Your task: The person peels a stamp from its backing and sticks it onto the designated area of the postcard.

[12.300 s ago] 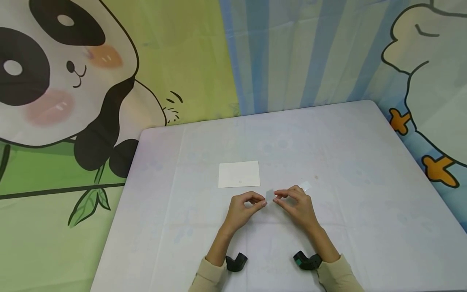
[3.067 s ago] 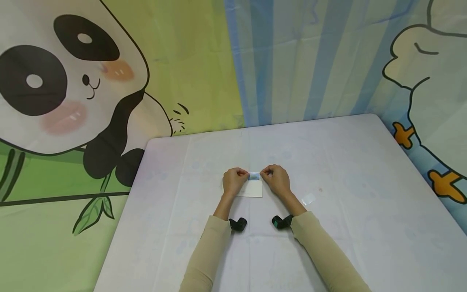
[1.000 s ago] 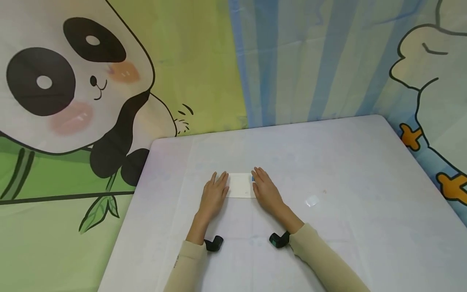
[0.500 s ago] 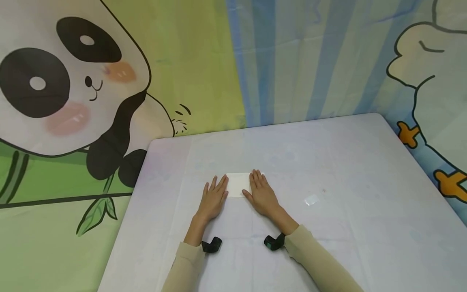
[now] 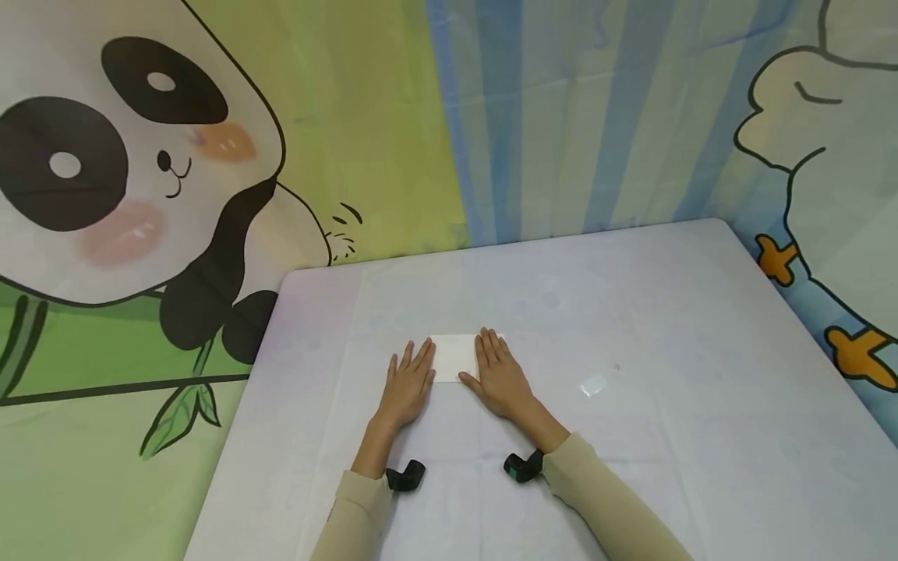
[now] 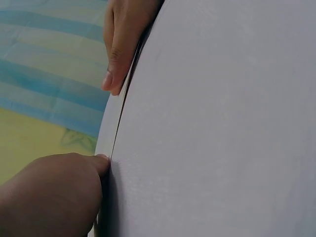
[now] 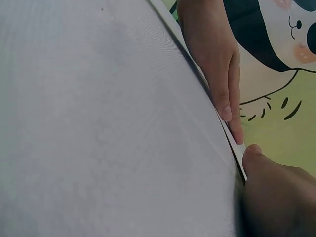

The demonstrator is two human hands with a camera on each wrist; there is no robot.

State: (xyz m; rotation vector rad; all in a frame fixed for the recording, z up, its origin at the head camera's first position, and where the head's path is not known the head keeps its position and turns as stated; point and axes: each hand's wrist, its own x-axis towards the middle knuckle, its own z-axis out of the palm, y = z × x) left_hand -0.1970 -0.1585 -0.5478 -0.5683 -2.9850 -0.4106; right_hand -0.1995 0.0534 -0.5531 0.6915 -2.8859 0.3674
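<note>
A white rectangular card (image 5: 454, 358) lies flat on the table. Over its left end my left hand (image 5: 407, 391) rests, fingers straight and slightly spread. My right hand (image 5: 503, 382) lies flat across the card's right part, fingers straight and thumb stretched toward the middle. The small blue-patterned piece seen earlier at this card is hidden now, apparently beneath the right hand. From the left wrist, my left hand (image 6: 59, 192) and the right fingers appear along the card's thin edge. The right wrist view shows my right thumb (image 7: 254, 155) near the left fingertips at that edge.
A small clear, shiny piece of film (image 5: 592, 385) lies on the table (image 5: 659, 312) to the right of the card. Black wrist cameras (image 5: 407, 475) sit on the inner side of both wrists. Behind the table hangs a printed cloth (image 5: 379, 117) with a panda.
Earlier, both hands pinched a small piece, then held it, blue-patterned, at the card's upper part. Since then the fingers have straightened onto the card, and the right hand has slid left over the blue piece.
</note>
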